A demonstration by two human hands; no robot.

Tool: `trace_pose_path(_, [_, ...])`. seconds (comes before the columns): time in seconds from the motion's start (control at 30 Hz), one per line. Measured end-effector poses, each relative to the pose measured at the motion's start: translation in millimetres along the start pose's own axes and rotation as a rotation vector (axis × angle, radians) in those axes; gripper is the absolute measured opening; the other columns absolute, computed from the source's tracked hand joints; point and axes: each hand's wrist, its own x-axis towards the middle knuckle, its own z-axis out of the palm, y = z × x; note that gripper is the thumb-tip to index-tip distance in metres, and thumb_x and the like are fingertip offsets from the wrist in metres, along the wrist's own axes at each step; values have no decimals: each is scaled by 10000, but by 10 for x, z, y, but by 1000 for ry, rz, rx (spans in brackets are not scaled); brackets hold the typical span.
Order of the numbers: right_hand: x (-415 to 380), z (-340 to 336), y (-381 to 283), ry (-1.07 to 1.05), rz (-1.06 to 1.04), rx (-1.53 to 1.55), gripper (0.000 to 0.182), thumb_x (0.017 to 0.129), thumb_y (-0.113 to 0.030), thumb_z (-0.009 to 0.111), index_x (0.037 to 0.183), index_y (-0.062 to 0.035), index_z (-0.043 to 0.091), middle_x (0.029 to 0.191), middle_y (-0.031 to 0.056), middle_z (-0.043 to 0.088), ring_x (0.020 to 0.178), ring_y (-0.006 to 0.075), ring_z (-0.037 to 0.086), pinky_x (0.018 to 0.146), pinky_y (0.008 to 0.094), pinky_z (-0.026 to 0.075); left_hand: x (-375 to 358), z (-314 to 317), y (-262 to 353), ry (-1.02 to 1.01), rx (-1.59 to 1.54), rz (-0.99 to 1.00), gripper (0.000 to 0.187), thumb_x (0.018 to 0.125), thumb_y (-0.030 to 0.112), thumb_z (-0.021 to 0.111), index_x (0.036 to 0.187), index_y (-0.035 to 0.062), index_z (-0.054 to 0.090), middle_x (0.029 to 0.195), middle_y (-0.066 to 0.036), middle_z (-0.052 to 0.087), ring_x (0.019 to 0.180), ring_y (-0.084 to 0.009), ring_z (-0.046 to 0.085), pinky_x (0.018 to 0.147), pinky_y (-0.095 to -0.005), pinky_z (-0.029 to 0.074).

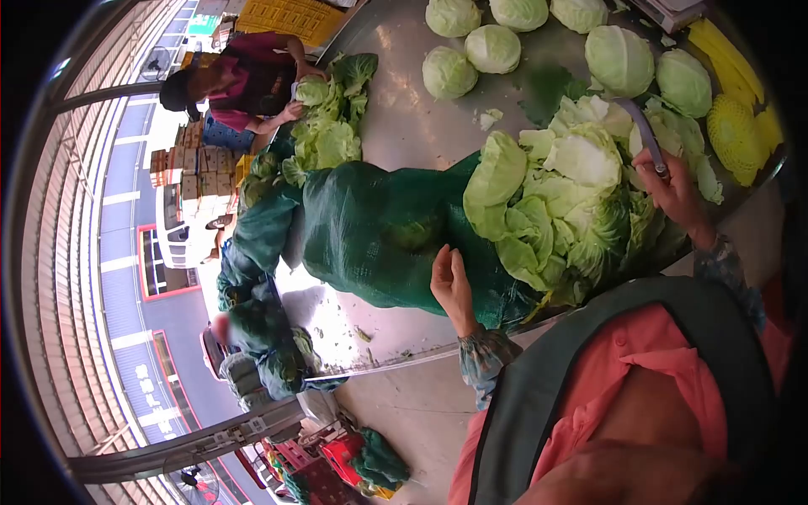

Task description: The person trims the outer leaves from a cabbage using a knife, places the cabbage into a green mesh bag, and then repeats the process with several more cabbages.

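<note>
My right hand is closed around a knife with a curved, greyish blade, its tip reaching over a heap of loose cabbage leaves. The leaves are pale to bright green and piled in front of me on the metal table. My left hand has its fingers curled in, right at the near side of a long green mesh sack. What those fingers hold, if anything, I cannot tell. The sack lies full across the table, with a cabbage dimly showing through the mesh.
Several trimmed cabbages sit along the far side of the metal table. Yellow foam netting lies at the right edge. Across the table a person handles a cabbage beside more leaves. Filled mesh sacks stand at the left.
</note>
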Motion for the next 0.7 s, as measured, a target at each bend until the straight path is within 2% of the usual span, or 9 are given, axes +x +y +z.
trace_pose_path(0.1, [105,357,-397,-184,47,-11,169,989,-140,578,1117,-36,612,706,-48,504,591,25,450,526,212,362,14,-88,205,1,-98,-134,522,959,190,676,1392,-44,504,1117,-91,669,968,-131,650,838,-267,531])
trace_pose_path(0.17, [200,699,-859,-305,66,66,247,984,-166,580,1193,-36,609,716,-41,525,593,31,473,527,202,384,156,-97,166,-153,-374,-256,711,983,157,611,1547,-15,214,1231,-182,628,1029,-252,667,861,-352,547])
trace_pose_path(0.23, [294,1077,-1118,-224,-243,307,372,975,-216,581,1294,-24,574,733,-24,557,551,38,477,502,190,397,354,-30,138,-289,-669,-344,731,1004,106,545,1570,35,88,1224,-207,617,1030,-298,665,857,-401,552])
trace_pose_path(0.3, [354,1566,-932,-283,-160,508,421,968,-238,583,1314,0,551,699,-11,554,482,42,459,455,194,388,560,86,102,-144,-693,-319,672,997,130,568,1542,10,193,1176,-176,621,990,-279,667,836,-389,554])
trace_pose_path(0.37, [343,1847,-689,-581,214,432,388,972,-233,588,1278,6,569,682,-7,552,459,51,463,445,205,398,628,48,39,21,-571,-162,629,984,133,587,1506,-10,266,1128,-152,626,953,-239,653,819,-356,537])
trace_pose_path(0.43, [203,2191,-500,-720,380,304,321,980,-245,601,1178,7,614,668,-9,543,466,57,495,435,211,406,570,-84,43,143,-407,0,561,971,134,602,1449,-30,357,1074,-130,631,912,-193,628,794,-322,513])
trace_pose_path(0.53, [123,2692,-190,-659,229,297,289,986,-272,613,1064,5,646,677,-12,569,529,69,548,477,228,437,304,-448,-150,191,-57,281,347,960,120,595,1241,-83,564,882,-78,625,791,-110,550,705,-268,448])
trace_pose_path(0.63, [172,3140,9,-545,169,288,296,988,-293,611,1004,-2,664,678,-26,589,609,79,581,546,249,476,102,-731,-84,440,259,430,297,965,143,593,1113,-112,628,812,-78,621,729,-131,542,667,-314,454])
trace_pose_path(0.7, [228,3294,118,-566,79,175,280,957,-280,636,971,-3,673,673,14,599,665,106,594,628,299,484,-71,-970,154,368,616,-54,365,962,188,604,1105,-147,610,856,-196,670,755,-282,626,696,-425,479])
